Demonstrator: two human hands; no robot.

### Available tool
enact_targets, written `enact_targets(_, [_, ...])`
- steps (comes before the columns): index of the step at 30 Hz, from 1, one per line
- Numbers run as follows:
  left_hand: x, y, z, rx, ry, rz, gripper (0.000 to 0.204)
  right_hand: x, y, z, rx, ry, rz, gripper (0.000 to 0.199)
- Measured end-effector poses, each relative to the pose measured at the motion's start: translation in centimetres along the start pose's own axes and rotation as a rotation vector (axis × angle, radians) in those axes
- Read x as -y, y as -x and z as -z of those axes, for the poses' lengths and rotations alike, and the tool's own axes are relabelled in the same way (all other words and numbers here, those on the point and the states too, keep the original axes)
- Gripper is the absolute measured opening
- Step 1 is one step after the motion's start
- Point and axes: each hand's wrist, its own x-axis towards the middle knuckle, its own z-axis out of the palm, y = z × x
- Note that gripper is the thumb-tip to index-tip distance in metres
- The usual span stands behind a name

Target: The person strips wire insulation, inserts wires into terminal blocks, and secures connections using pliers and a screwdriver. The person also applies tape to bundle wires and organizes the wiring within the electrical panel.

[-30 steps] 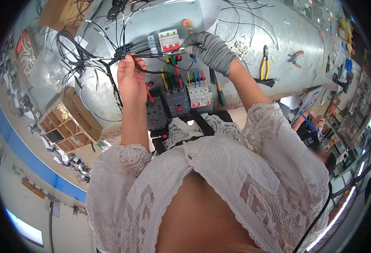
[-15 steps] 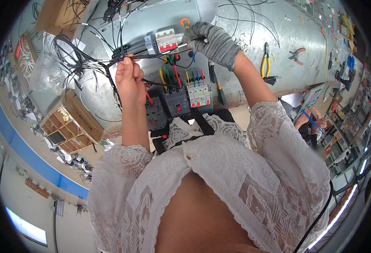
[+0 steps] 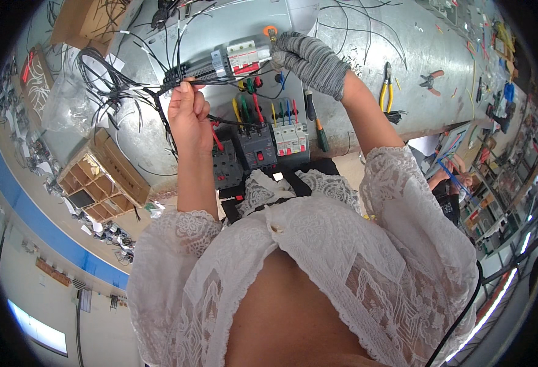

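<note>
The bundle of black wires (image 3: 157, 95) lies beyond and left of the dark breaker (image 3: 258, 150), its strands fanning away from the body. The bare left hand (image 3: 188, 116) has thumb and fingers pinched narrowly on it, apparently to gather the strands at the branching point. The gloved right hand (image 3: 315, 64), beyond and right of the dark breaker, has its fingers drawn together, seemingly on the far ends of several strands, perhaps keeping them straight; the exact grip is hidden. Beyond the dark breaker, a terminal strip (image 3: 195, 73) and a red-and-white breaker (image 3: 242, 58) sit in one row, probably for a shared rail. Right of the dark breaker lie a screwdriver (image 3: 321, 137) and, farther off, yellow-handled pliers (image 3: 385, 88) on the worktop (image 3: 428, 113), likely for easy reach. Well to its left stands a compartmented box (image 3: 104, 189), presumably sorting small parts.
</note>
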Motion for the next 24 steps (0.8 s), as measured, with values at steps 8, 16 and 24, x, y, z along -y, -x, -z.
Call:
enact_targets(8, [-0.2, 0.2, -0.2, -0.01, 0.006, 0.002, 0.014, 0.8, -0.4, 1.4, 0.141, -0.164, -0.092, 0.028])
enact_targets(16, [-0.1, 0.0, 0.2, 0.002, 0.015, -0.011, 0.017, -1.9, -1.4, 2.9, 0.114, -0.276, 0.02, 0.023])
enact_targets(24, [-0.2, 0.1, 0.2, 0.005, 0.038, -0.006, 0.014, -0.9, -1.1, 1.7, -0.099, 0.019, 0.157, 0.023])
